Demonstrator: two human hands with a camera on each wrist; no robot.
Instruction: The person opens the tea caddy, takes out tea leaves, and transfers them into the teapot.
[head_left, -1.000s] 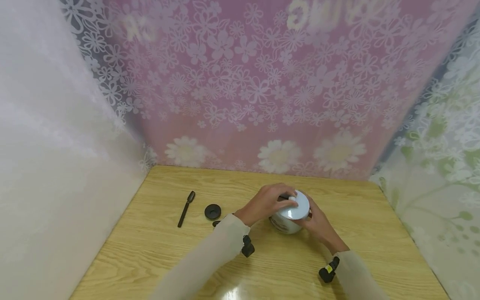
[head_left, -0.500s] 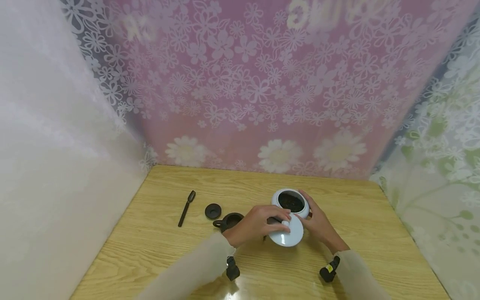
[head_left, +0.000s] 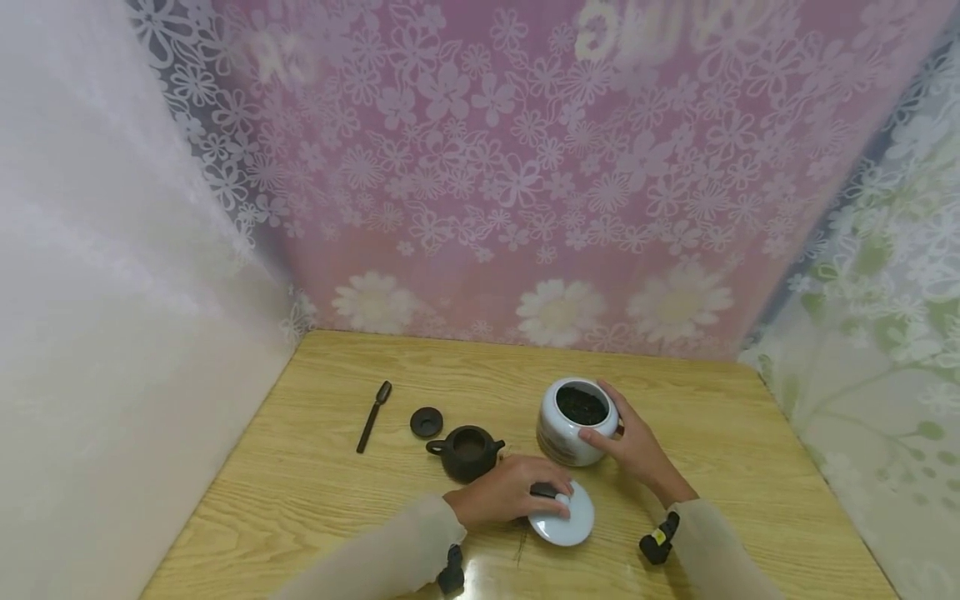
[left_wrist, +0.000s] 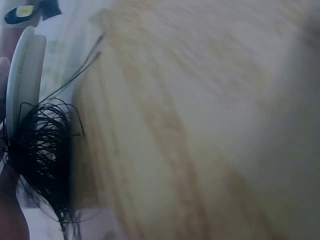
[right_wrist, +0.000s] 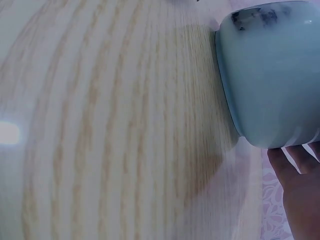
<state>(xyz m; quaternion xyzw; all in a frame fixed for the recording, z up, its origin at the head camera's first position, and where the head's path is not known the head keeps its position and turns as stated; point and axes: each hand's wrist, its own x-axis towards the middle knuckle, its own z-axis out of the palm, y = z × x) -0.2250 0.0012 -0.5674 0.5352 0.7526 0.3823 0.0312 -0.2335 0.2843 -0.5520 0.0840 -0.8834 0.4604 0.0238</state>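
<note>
In the head view my left hand (head_left: pixel 512 490) pinches the knob of a round white lid (head_left: pixel 564 528) just above the table, in front of the jar. A bundle of thin black strands (left_wrist: pixel 47 155) hangs beside the lid in the left wrist view; how the hand holds it is partly hidden. My right hand (head_left: pixel 637 450) grips the side of the white lidless jar (head_left: pixel 553 442), which stands upright with dark, leaf-like contents (head_left: pixel 582 403). The right wrist view shows the jar's wall (right_wrist: pixel 275 85) with fingers against it. A small dark teapot (head_left: pixel 467 467) sits beyond my left hand, uncovered.
Left of the teapot lies a small round black lid (head_left: pixel 426 422). Farther left is a slim dark scoop (head_left: pixel 372 418). All stand on a wood-grain table (head_left: pixel 315 500), with a flowered pink curtain (head_left: pixel 465 208) behind and pale curtains at both sides.
My left hand has lifted the white lid off the jar and carried it toward me and down, uncovering the jar's mouth and the teapot. The right hand stays on the jar.
</note>
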